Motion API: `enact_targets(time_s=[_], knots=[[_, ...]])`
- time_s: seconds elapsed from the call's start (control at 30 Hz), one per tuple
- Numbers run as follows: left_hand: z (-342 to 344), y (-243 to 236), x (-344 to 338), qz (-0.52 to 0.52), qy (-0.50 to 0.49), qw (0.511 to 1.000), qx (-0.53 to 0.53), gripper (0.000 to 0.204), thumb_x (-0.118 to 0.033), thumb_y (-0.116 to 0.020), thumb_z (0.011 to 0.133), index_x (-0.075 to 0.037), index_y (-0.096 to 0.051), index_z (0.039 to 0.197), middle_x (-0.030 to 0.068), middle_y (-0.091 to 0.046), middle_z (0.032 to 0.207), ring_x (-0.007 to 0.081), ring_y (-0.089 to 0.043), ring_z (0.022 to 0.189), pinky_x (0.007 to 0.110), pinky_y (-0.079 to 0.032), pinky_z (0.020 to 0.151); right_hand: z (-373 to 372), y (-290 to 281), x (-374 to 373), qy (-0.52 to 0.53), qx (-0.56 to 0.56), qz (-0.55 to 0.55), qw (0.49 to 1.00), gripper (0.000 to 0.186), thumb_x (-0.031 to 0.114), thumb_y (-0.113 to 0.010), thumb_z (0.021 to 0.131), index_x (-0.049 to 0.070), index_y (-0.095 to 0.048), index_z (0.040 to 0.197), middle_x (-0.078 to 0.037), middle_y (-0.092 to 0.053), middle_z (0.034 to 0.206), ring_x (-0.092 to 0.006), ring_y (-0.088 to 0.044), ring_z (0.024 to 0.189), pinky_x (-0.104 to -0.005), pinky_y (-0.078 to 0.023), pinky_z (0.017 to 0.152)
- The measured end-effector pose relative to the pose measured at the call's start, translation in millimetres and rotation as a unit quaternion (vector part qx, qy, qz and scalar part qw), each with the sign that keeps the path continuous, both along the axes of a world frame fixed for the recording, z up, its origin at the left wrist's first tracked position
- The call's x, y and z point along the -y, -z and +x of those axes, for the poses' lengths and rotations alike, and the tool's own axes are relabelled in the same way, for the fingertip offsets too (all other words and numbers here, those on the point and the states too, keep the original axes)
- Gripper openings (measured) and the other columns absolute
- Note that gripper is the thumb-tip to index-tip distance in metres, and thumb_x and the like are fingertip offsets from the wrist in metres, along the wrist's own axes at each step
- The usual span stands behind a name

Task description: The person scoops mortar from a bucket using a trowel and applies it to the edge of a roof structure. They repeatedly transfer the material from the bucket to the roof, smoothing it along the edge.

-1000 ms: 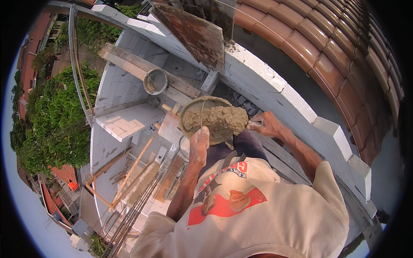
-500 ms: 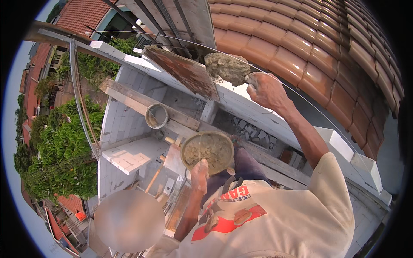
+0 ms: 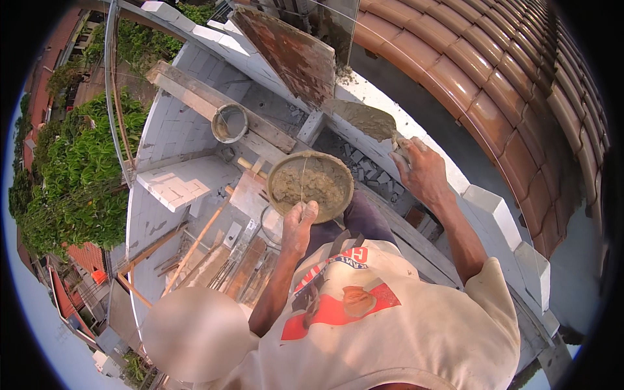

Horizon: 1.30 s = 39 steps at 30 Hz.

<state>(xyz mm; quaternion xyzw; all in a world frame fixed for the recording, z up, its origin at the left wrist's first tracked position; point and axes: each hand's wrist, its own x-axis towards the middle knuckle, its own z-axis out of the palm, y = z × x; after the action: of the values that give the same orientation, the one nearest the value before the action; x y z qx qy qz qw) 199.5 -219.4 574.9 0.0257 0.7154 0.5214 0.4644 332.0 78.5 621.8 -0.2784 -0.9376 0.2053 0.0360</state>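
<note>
The right hand (image 3: 421, 168) is closed around the handle of a pointed metal trowel (image 3: 365, 120), its blade coated in wet grey-brown mortar and held at the top edge of a white block wall (image 3: 443, 160) (whether it touches, I cannot tell). The left hand (image 3: 299, 224) grips the near rim and thin handle of a round, mortar-smeared bucket (image 3: 272, 192), part-filled with lumpy grey-brown mortar (image 3: 318, 186), in front of the person's body. Below it, a cream short-sleeved T-shirt (image 3: 422, 325) carries red lettering, a dark-blue strip with pale letters and a red printed panel. Farther out are a smaller grey bucket (image 3: 231, 139) by weathered wooden planks (image 3: 185, 95), a rust-stained board (image 3: 286, 55) and glossy brown roof tiles (image 3: 478, 84).
</note>
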Motion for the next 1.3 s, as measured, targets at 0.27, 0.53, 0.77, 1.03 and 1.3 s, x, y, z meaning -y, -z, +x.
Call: enact_targets(time_s=[0.27,0.53,0.77,1.03,1.3], knots=[[8,-12,-16,-0.02,0.117,0.99,-0.077,0.061,-0.058,-0.073,0.094,-0.005,-0.051,0.074,-0.0001,-0.045,0.071,0.012,-0.041,0.071,0.032,-0.039,0.063,-40,100,97,-0.178,0.202,0.088,0.959,0.017,0.015,-0.067,0.085,0.0,-0.074,0.092,-0.016,-0.068,0.089,-0.0309,-0.073,0.083,-0.0417,-0.061,0.067],[15,-17,-25,-0.011,0.164,0.984,-0.07,0.066,-0.059,-0.081,0.087,-0.008,-0.043,0.07,-0.0018,-0.038,0.066,0.0121,-0.037,0.065,0.034,-0.036,0.056,-49,138,73,-0.292,0.242,-0.051,0.924,0.016,0.014,-0.068,0.08,0.0,-0.073,0.087,-0.023,-0.074,0.084,-0.0392,-0.075,0.083,-0.0478,-0.062,0.068],[22,-16,-28,-0.01,0.242,0.966,-0.091,0.065,-0.054,-0.084,0.086,-0.009,-0.04,0.069,-0.0018,-0.036,0.066,0.0114,-0.036,0.064,0.035,-0.034,0.054,-49,151,77,-0.286,0.243,-0.111,0.92,0.022,0.02,-0.068,0.08,0.002,-0.076,0.091,-0.023,-0.075,0.087,-0.04,-0.075,0.083,-0.048,-0.062,0.076],[19,-24,-20,-0.006,0.208,0.975,-0.076,0.063,-0.05,-0.086,0.086,-0.01,-0.04,0.07,-0.0027,-0.037,0.067,0.0111,-0.034,0.063,0.034,-0.032,0.054,-53,168,93,-0.268,0.224,-0.211,0.913,0.028,0.027,-0.07,0.084,0.002,-0.074,0.097,-0.024,-0.074,0.088,-0.0425,-0.073,0.09,-0.0516,-0.06,0.082],[2,-15,-13,-0.028,0.116,0.992,-0.04,0.057,-0.052,-0.078,0.093,-0.007,-0.047,0.075,-0.0035,-0.042,0.074,0.0088,-0.042,0.072,0.029,-0.039,0.063,-35,159,85,-0.248,0.136,-0.327,0.901,0.031,0.032,-0.071,0.088,0.003,-0.074,0.099,-0.023,-0.073,0.092,-0.0451,-0.069,0.092,-0.0533,-0.055,0.083]])
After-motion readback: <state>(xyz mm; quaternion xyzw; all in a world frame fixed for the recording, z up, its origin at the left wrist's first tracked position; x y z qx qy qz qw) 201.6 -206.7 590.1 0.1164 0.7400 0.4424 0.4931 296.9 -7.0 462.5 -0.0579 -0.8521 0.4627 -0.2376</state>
